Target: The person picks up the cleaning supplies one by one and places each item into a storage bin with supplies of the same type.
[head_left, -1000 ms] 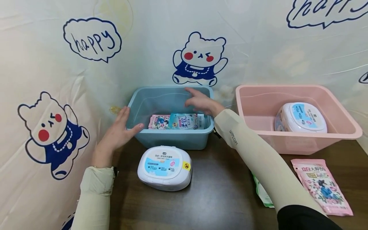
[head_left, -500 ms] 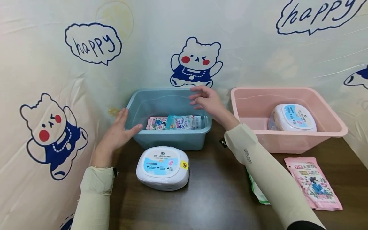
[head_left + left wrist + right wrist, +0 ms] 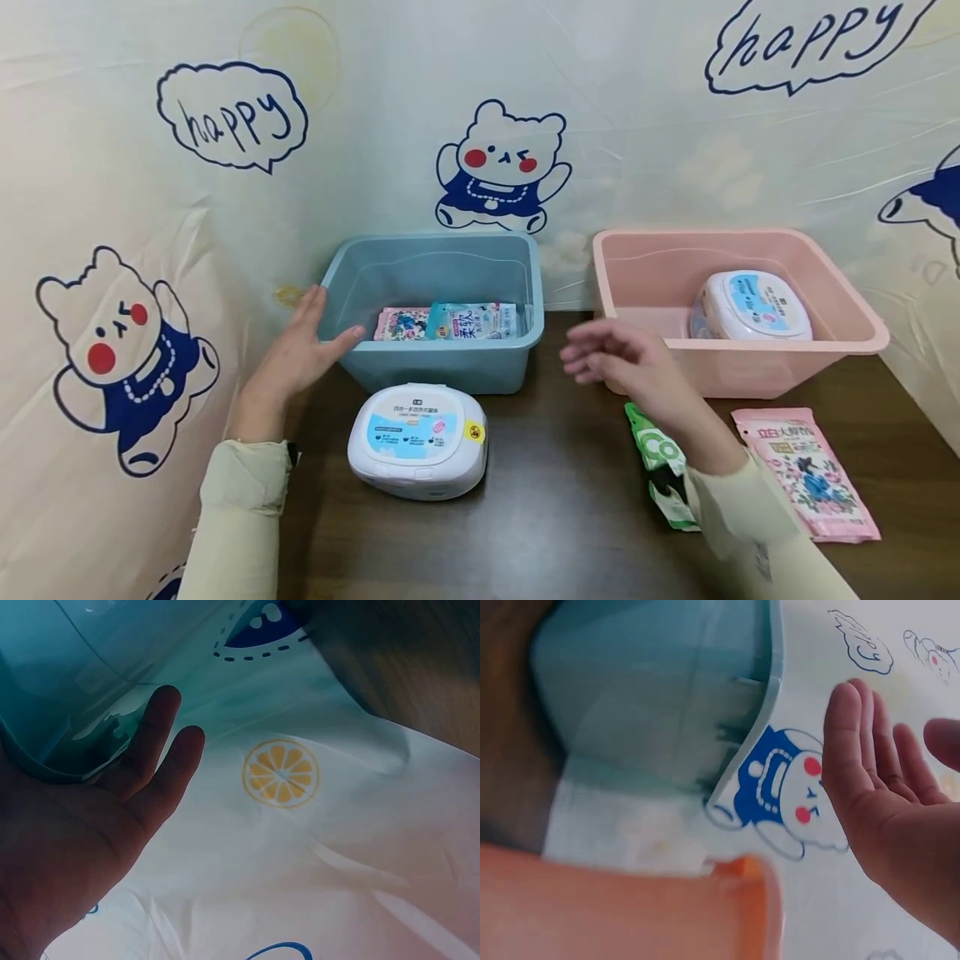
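Note:
My left hand (image 3: 292, 358) rests on the left rim of the blue plastic bin (image 3: 442, 367), thumb over its front corner and fingers along the outer side. Inside that bin lie a pink flowered pouch (image 3: 401, 323) and a light blue pouch (image 3: 472, 321). My right hand (image 3: 637, 367), holding nothing, hovers with relaxed fingers between the two bins, in front of the left end of the pink bin (image 3: 720, 371). Below it on the table lies a green and white pouch (image 3: 663, 467), partly covered by the forearm. The right wrist view shows the open palm (image 3: 900, 832) beside both bins.
A white lidded tub (image 3: 417, 442) stands on the dark table in front of the blue bin. Another white tub (image 3: 750, 307) sits inside the pink bin. A pink pouch (image 3: 810, 475) lies at the right. A printed cloth (image 3: 360, 125) hangs behind the bins.
My right hand has lifted out from over the blue bin and moved right and toward me, uncovering more of the green pouch. The left hand has stayed on the bin's rim.

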`<state>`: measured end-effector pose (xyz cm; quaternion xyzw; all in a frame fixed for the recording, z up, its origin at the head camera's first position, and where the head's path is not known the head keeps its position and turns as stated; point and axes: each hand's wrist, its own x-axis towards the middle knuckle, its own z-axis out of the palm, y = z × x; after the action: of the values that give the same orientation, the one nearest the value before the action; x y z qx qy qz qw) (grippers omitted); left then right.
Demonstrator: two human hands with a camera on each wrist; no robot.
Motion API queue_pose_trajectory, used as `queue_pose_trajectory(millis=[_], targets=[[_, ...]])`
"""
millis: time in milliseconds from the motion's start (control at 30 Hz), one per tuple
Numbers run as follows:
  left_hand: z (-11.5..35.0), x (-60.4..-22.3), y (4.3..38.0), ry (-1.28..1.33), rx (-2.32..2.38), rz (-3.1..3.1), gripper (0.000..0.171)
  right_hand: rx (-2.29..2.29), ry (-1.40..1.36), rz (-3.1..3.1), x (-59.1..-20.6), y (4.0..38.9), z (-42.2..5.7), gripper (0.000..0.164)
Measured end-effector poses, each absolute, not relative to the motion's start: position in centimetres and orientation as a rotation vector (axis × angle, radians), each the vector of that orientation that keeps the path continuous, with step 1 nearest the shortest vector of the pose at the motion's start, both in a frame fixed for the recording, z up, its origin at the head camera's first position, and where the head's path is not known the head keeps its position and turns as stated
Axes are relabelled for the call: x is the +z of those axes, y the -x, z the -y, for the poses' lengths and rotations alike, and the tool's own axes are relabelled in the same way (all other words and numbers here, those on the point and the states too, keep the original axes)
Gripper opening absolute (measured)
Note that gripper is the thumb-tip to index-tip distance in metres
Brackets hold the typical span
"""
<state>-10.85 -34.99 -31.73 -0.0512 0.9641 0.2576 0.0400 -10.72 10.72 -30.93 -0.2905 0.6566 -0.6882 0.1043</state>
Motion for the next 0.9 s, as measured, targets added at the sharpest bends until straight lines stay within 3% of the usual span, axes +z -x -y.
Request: queue_pose_trajectory(millis=[333,533,700,900], targets=[[35.0,-31.1,10.8,0.14,0.785,-2.955,0.107,-1.874,0.637,-2.345,-35.4,5.0,-17.8,0.025],[35.0,-30.9,10.9,0.13,0.784,-2.958,0.106,-1.185,0.399,-2.806,-37.2,3.4,-20.8,0.028],[34.7,-31.2,11.0,0.121,0.77,-2.957,0.107,-0.734,0.316,-2.863,-39.4,2.3,-22.4,0.046],[34.8,-31.6,11.0,0.127,0.768,-2.952,0.105,-0.554,0.198,-2.797,-41.6,1.5,-22.7,0.075]])
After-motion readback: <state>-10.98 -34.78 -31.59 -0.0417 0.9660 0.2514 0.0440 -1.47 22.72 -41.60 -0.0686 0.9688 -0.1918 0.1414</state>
